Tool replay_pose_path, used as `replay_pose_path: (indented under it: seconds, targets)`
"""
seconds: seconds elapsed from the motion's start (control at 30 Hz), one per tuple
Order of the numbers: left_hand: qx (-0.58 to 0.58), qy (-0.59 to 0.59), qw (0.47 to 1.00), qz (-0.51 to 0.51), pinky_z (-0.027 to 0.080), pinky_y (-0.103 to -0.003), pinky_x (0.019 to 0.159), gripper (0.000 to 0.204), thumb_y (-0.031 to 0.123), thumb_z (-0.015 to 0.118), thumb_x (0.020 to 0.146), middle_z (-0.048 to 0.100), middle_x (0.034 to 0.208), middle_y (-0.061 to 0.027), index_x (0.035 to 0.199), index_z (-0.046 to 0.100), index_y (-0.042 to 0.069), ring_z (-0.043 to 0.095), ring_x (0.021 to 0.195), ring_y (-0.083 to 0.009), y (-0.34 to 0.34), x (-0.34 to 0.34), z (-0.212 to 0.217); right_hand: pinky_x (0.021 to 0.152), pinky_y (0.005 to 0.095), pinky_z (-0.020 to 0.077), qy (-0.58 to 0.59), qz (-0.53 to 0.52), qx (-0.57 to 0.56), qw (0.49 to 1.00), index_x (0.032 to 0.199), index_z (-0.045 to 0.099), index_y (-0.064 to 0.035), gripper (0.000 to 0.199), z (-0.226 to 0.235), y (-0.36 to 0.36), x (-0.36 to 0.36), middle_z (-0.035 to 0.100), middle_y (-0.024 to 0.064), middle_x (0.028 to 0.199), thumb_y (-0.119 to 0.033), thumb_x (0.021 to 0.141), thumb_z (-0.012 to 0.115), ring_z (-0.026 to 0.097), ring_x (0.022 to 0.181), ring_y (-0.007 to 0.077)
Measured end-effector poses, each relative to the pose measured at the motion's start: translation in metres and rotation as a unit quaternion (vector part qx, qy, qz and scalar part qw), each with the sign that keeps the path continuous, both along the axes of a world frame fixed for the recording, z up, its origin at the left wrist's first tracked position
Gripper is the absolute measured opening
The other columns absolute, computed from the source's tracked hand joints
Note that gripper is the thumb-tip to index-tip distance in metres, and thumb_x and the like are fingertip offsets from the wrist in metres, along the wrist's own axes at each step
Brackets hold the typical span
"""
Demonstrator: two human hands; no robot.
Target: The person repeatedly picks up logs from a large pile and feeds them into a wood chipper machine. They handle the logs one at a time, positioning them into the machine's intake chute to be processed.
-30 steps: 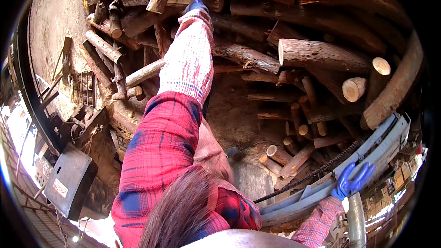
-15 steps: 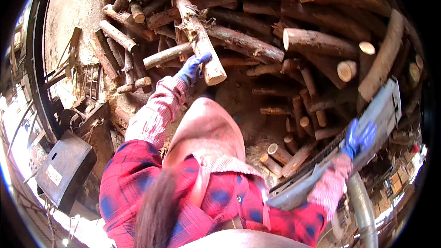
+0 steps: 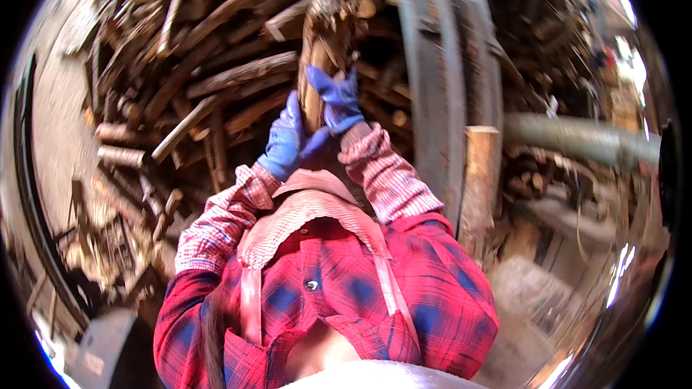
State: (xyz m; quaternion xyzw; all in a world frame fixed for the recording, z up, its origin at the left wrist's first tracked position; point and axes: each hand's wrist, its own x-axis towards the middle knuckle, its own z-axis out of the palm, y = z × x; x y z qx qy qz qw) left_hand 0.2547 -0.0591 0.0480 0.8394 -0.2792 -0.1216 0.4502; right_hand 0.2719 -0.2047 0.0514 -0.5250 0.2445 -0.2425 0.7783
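Note:
A rough log (image 3: 322,36) with torn bark points away from me, its near end in front of my chest. My left hand (image 3: 287,138), in a blue glove, is closed around the near end from the left, with its thumb reaching under it. My right hand (image 3: 337,101), gloved in the same blue, grips the log's right side a little farther along. The log's far end runs out of the top of the picture. Just right of my right hand stands a long grey metal trough (image 3: 432,79).
Piled logs (image 3: 238,75) fill the space ahead and to the left. A thick upright log (image 3: 478,180) stands against the trough's right side. A pale pipe (image 3: 584,137) runs off to the right. A dark metal box (image 3: 108,346) is at the lower left.
My right hand has left the metal trough and joined my left on the log. The log has swung round in front of me, and my view has turned to the right.

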Motion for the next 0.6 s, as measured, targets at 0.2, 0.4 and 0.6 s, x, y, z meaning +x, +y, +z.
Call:
replay_pose_path:
  seconds: [0.2, 0.4, 0.6]
  targets:
    - [-0.218, -0.006, 0.946, -0.239, 0.047, -0.043, 0.095, 0.089, 0.04, 0.077, 0.076, 0.055, 0.124, -0.0258, 0.142, 0.033, -0.002, 0.057, 0.113, -0.0387, -0.113, -0.028, 0.099, 0.097, 0.0309, 0.048, 0.036, 0.027, -0.424, 0.905, 0.125, 0.052, 0.0025, 0.052, 0.109, -0.19, -0.084, 0.061, 0.0127, 0.12, -0.017, 0.082, 0.075, 0.06, 0.109, 0.0209]
    - [-0.148, 0.05, 0.951, -0.266, 0.04, -0.04, 0.105, 0.087, 0.043, 0.073, 0.078, 0.05, 0.134, -0.0257, 0.142, 0.035, -0.002, 0.05, 0.125, -0.0365, -0.128, -0.041, 0.093, 0.101, 0.0382, 0.0464, 0.141, -0.077, -0.293, 0.943, 0.134, 0.042, 0.0053, 0.079, 0.167, -0.321, -0.141, 0.052, 0.0227, 0.134, -0.042, 0.079, 0.074, 0.055, 0.12, 0.0334]
    - [-0.036, 0.204, 0.969, -0.132, 0.037, -0.039, 0.108, 0.089, 0.043, 0.075, 0.078, 0.046, 0.14, -0.0241, 0.143, 0.034, -0.001, 0.046, 0.13, -0.0328, -0.02, -0.005, -0.002, 0.096, 0.0463, 0.046, 0.505, -0.06, -0.57, 0.645, 0.134, 0.049, -0.0052, 0.088, 0.092, -0.324, -0.175, 0.06, 0.025, 0.123, -0.052, 0.065, 0.078, 0.058, 0.114, 0.0402]
